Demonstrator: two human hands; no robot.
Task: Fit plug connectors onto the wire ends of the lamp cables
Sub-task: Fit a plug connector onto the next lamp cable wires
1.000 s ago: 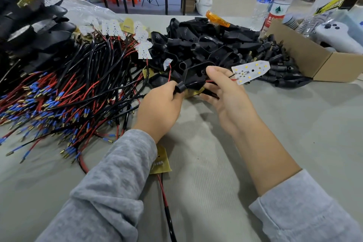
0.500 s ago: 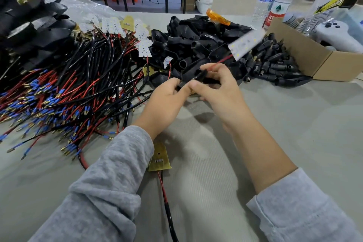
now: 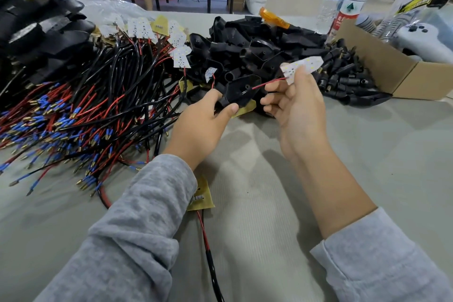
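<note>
From my head view, my left hand (image 3: 203,120) clamps the black housing (image 3: 241,91) above the surface while my right hand (image 3: 296,108) pinches the LED board (image 3: 300,68); I should draw its red wire (image 3: 268,84) through gently, without kinking.

both hands (image 3: 203,120) (image 3: 296,108) raised, fingers pinched

Grey heathered sleeves (image 3: 137,223) (soft knit), bare hands (image 3: 201,127).
</note>
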